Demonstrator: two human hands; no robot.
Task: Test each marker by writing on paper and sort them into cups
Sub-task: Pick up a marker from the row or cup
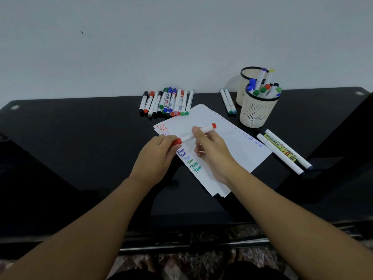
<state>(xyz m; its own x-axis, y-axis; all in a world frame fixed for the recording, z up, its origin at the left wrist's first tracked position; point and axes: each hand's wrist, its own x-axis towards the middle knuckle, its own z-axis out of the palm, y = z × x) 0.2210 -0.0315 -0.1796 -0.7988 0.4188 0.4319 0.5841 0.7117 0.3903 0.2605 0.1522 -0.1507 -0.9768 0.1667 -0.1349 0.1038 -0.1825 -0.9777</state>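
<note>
Both hands are on one red marker (pixel 196 134), held in the air over the paper (pixel 224 146). Left hand (pixel 156 155) pinches the red cap end, fingers curled round it and hiding most of the cap. Right hand (pixel 212 151) grips the white barrel near its middle, thumb on top; the far red end pokes out free towards the front cup (pixel 256 110).

Paper lies askew at the middle of the black surface (pixel 70 138), several sheets stacked, their edges fanned. Down its left margin run "Test" scribbles in red, blue and green, some covered by the left hand, the pale ones hard to read.

Along the far edge a row of markers (pixel 166 103) lies side by side, overlapping, labels too small to read. Two slim pens (pixel 228 101) lie beside the cups. Front cup is packed with markers; the rear cup (pixel 247 77) stands half hidden behind it. Two long markers (pixel 284 151) rest near the right edge. Both forearms are cut off at the bottom.
</note>
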